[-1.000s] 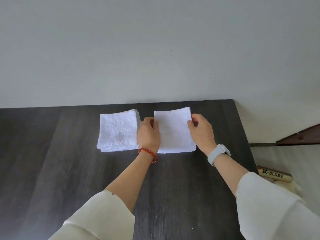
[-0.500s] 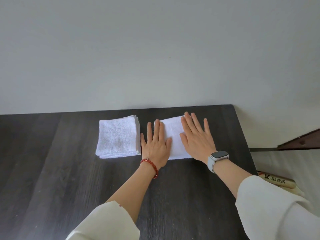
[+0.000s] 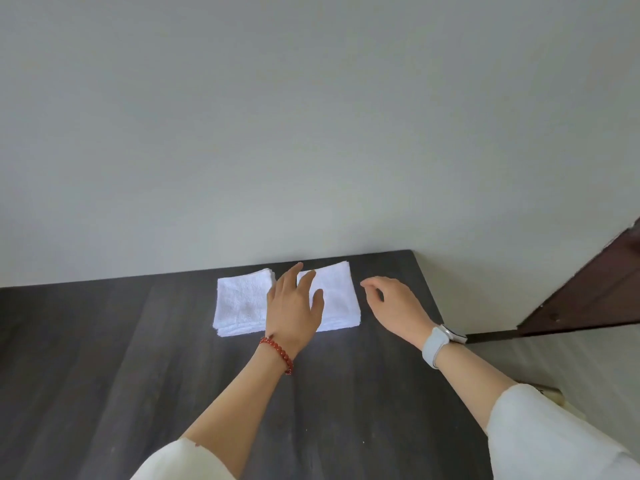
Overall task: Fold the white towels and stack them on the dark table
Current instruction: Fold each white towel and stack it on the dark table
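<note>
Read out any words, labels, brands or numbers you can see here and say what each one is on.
None can be read.
The watch on the right wrist shows no legible face.
The folded towels and the dark table carry no print.
The pale thing at the table's right edge is mostly hidden; no lettering shows.

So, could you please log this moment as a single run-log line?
left hand: open, over folded towel | right hand: open, right of it | towel stack: beside, left | dark table
</note>
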Tool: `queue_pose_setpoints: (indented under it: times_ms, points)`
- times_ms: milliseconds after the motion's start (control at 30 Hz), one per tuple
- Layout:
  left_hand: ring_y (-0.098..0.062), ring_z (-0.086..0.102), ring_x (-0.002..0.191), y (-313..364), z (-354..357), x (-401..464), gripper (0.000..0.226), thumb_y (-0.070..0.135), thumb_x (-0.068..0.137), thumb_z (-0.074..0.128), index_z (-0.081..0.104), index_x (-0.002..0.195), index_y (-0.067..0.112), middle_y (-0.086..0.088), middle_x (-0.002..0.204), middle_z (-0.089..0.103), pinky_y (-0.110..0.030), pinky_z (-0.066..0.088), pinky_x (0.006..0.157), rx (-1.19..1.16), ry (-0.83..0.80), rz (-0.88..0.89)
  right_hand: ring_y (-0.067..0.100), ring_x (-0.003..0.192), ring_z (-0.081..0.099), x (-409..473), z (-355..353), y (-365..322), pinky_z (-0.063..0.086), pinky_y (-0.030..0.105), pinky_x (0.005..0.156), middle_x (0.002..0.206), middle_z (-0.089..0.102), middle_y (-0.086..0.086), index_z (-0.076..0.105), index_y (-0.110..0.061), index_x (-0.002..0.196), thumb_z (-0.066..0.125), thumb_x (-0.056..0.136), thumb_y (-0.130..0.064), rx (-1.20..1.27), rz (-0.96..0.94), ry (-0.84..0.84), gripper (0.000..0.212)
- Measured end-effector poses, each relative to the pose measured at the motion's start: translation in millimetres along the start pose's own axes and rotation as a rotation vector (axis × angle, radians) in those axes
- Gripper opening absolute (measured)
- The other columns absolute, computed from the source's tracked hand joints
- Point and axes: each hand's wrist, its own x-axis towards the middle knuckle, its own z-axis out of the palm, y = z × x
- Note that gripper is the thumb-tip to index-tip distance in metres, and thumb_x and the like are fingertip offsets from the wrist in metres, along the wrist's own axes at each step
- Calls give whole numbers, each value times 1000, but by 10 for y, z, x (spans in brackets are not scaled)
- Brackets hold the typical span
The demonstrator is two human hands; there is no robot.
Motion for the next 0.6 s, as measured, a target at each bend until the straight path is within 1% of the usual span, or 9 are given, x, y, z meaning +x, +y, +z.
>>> queue_pose_setpoints:
  times_ms: [100, 200, 300, 400, 500, 600]
  points:
    - [-23, 39, 130, 344, -259, -495, 39, 25, 93, 48, 51, 130, 14, -5, 140, 44, -38, 28, 106, -80, 61, 82, 15, 115, 54, -684, -308, -90, 39, 20, 93, 126, 58, -2, 57, -15, 122, 39, 97, -20, 46, -17, 68, 31]
    - [-25, 45, 124, 781, -339, -1090, 37, 24, 93, 49, 53, 128, 13, -5, 133, 51, -37, 32, 102, -136, 64, 167, 15, 112, 55, -1518, -586, -8, 41, 24, 94, 122, 61, -1, 57, -16, 121, 40, 96, -19, 94, 47, 162, 31]
    - [-25, 49, 119, 1269, -280, -1730, 35, 22, 92, 50, 55, 126, 11, -6, 127, 56, -38, 38, 99, -249, 37, 243, 17, 109, 57, -2441, -848, 206, 44, 27, 92, 117, 63, 1, 59, -16, 119, 41, 96, -18, 85, 131, 228, 29]
    - [-26, 49, 118, 1802, -87, -2335, 34, 21, 92, 51, 56, 124, 11, -6, 126, 56, -38, 38, 97, -300, -25, 344, 21, 101, 61, -3378, -1043, 539, 48, 35, 89, 109, 67, 6, 61, -14, 115, 44, 95, -15, 99, 249, 311, 27]
    - [-26, 52, 112, 2376, 211, -2920, 31, 21, 92, 51, 58, 120, 11, -6, 121, 57, -36, 43, 93, -356, -135, 465, 22, 100, 63, -4324, -1222, 897, 45, 28, 87, 107, 68, 8, 64, -8, 110, 49, 93, -11, 116, 384, 422, 24]
    - [-29, 55, 106, 3053, 571, -3500, 30, 23, 90, 51, 61, 115, 9, -10, 115, 59, -37, 46, 88, -382, -278, 597, 24, 99, 63, -5306, -1431, 1296, 43, 24, 84, 108, 68, 9, 65, -6, 108, 50, 93, -10, 132, 551, 527, 22]
